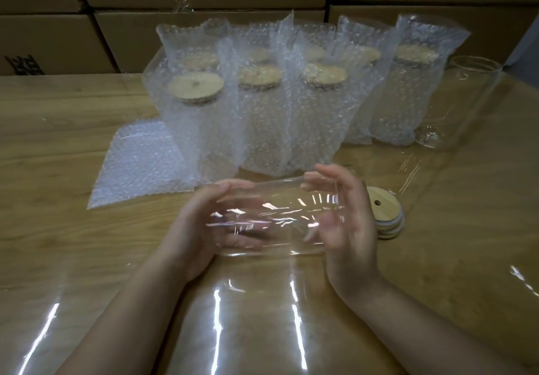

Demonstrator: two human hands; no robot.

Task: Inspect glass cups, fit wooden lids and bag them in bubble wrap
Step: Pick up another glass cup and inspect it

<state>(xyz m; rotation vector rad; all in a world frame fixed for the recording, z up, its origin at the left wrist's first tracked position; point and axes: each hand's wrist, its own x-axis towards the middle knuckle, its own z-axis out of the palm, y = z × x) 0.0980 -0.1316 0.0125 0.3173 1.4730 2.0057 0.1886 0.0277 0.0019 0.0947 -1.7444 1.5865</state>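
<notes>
Now the left hand [198, 220] and right hand [350, 229] curl round a bare glass cup [271, 214], sideways just over the table [58, 141]. Checking step, I think; a wooden lid [388, 217] nearby goes on next.

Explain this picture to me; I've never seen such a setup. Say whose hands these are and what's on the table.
No machine here: a person works bare-handed, filmed by a camera worn on their head, looking down. The left hand and right hand hold a clear glass cup sideways between them. On the wooden table are lidded cups in bubble wrap bags, flat empty bags to their left, a stack of wooden lids beside the right hand, and a bare glass cup far right. Cardboard boxes stand behind.
</notes>
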